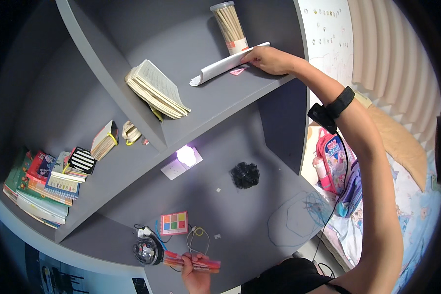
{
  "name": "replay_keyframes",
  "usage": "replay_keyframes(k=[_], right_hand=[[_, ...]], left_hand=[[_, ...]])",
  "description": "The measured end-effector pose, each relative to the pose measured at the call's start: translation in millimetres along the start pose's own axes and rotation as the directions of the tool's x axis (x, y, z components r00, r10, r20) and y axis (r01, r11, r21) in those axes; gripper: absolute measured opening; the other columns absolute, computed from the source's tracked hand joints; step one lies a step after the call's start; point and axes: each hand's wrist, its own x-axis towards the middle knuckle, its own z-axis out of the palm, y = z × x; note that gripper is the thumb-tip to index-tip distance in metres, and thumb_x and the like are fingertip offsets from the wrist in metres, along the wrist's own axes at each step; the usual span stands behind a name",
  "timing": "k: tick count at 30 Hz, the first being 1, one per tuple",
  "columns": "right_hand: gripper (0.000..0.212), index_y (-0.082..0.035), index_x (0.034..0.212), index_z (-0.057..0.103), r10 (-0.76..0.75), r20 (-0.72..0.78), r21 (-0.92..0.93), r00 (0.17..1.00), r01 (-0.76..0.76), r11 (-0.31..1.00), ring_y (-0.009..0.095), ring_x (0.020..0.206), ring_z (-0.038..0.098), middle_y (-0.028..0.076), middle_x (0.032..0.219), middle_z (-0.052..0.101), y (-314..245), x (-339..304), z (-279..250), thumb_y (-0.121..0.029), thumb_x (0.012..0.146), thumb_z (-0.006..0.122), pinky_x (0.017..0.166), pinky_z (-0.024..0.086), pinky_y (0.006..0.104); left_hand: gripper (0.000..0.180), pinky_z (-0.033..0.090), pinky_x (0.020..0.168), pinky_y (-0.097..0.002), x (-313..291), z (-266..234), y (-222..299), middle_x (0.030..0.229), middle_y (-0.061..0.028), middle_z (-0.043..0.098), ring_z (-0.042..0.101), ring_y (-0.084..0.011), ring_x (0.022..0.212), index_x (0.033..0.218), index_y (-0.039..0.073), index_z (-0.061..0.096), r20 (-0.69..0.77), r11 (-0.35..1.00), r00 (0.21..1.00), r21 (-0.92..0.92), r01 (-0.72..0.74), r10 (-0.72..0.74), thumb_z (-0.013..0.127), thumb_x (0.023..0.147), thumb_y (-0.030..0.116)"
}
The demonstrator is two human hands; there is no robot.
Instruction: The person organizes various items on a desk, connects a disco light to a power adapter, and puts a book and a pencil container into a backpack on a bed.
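Observation:
My right hand reaches up to the upper grey shelf and grips the end of a rolled white paper lying there. A small pink scrap lies just under the roll. Behind it stands a clear jar of wooden sticks. My left hand is low at the desk's front edge, holding a flat orange-red pack. A black band with a small device sits on my right forearm.
An open book leans on the shelf divider. Stacked books fill the lower left shelf. On the grey desk lie a lit wall socket light, a black hair tie, a coloured-squares card, a round gadget. A pink backpack hangs right.

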Motion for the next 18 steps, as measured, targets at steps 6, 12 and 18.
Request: replay_keyframes(k=[6,12,18], right_hand=[[0.022,-0.003,0.083,0.063,-0.224,-0.151,0.006,0.963,0.227,0.974,0.033,0.085,0.058,0.021,0.086,0.061,-29.9,-5.4,-1.5,-0.020,0.086,0.050,0.077,0.045,0.0415],[0.037,-0.001,0.080,0.063,-0.257,-0.136,-0.073,0.957,0.249,0.966,0.035,0.082,0.055,0.017,0.083,0.061,-73.7,-50.5,-2.5,-0.037,0.083,0.056,0.074,0.044,0.0429],[0.023,-0.001,0.081,0.061,-0.338,-0.266,-0.109,0.903,0.321,0.941,0.030,0.081,0.055,0.011,0.082,0.060,-96.0,-74.7,-2.3,-0.023,0.077,0.065,0.072,0.045,0.0386]], left_hand=[[0.011,0.049,0.077,-0.0363,6.3,2.1,6.2,0.081,-0.0027,0.055,0.055,-0.0197,0.082,0.092,0.013,0.054,0.095,0.999,0.995,0.039,-0.002,-0.002,0.053,0.089,0.024],[0.007,0.050,0.078,-0.0366,4.8,-8.6,-0.5,0.086,-0.0020,0.059,0.057,-0.0193,0.083,0.094,0.016,0.055,0.119,0.995,0.990,-0.056,0.078,-0.071,0.054,0.089,0.021],[0.009,0.050,0.078,-0.0357,5.5,-12.8,-1.7,0.083,-0.0019,0.057,0.057,-0.0182,0.081,0.096,0.014,0.053,0.160,0.993,0.980,0.051,0.108,-0.115,0.055,0.088,0.018]])
